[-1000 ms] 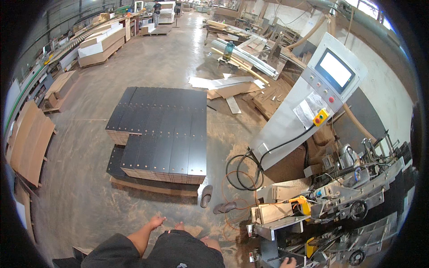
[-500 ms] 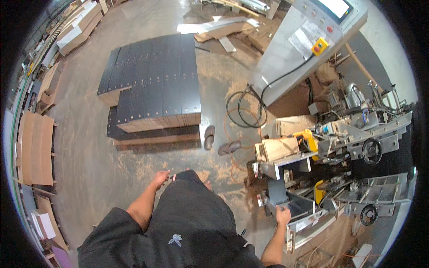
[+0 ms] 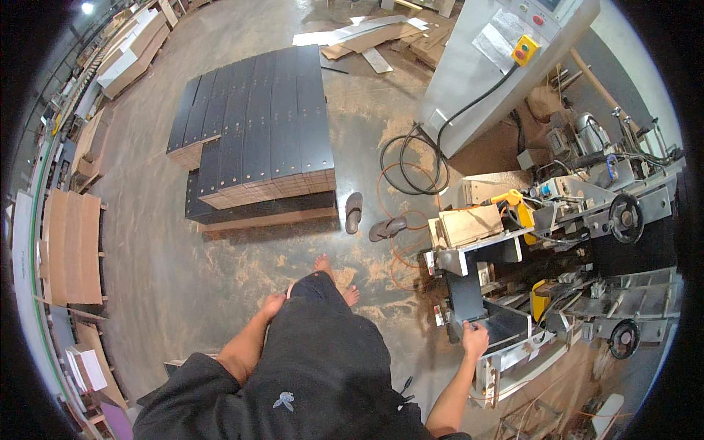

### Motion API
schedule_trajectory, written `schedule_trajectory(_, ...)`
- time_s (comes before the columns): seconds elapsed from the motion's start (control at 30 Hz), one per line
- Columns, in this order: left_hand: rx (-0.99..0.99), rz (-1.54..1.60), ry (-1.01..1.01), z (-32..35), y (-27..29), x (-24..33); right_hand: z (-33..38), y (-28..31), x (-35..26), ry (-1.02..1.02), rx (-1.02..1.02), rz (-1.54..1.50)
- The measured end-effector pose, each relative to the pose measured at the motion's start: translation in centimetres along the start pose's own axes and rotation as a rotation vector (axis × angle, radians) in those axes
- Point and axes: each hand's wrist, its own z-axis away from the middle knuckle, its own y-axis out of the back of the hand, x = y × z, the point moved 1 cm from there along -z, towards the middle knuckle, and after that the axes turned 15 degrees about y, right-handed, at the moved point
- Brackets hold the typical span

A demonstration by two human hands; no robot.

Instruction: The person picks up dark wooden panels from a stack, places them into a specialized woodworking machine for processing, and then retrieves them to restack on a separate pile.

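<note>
Floor (image 3: pixel 154 242) bears two slippers (image 3: pixel 354 213); right hand (image 3: pixel 475 339) at two-handwheel machine (image 3: pixel 506 358), left hand (image 3: pixel 274 303) by clothing (image 3: pixel 315 345); can't tell either grip.

The black shirt (image 3: pixel 330 359) bears a pale emblem (image 3: pixel 284 401)

stacked panels (image 3: pixel 271 125): black, tan edges | lone panel (image 3: pixel 465 295): dark grey | button box (image 3: pixel 525 50): yellow | sandals (image 3: pixel 353 213): brown

Screen (image 3: pixel 546 4): mostly cut off by the top edge.
Paper (image 3: pixel 504 40): its marks are too small to be read.
Left hand (image 3: pixel 273 304): too blurred for its grip to be told.
Right hand (image 3: pixel 475 339): what lies right under it is covered up.
Shirt (image 3: pixel 315 367): cut off by the bottom edge.
</note>
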Motion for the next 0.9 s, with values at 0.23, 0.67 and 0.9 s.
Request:
schedule_trajectory(0.23,-0.026,0.104,0.007,0.1,-1.3,3.8,0.0,0.1,0.9,-0.016,0.044,0.009)
schedule_trajectory(0.67,0.052,-0.4,-0.272,-9.9,3.2,7.6,0.5,-0.8,-0.5,-0.174,0.118,0.053)
schedule_trajectory(0.9,-0.033,-0.243,-0.227,-9.7,2.1,15.8,0.6,0.7,-0.6,-0.237,0.12,-0.03)
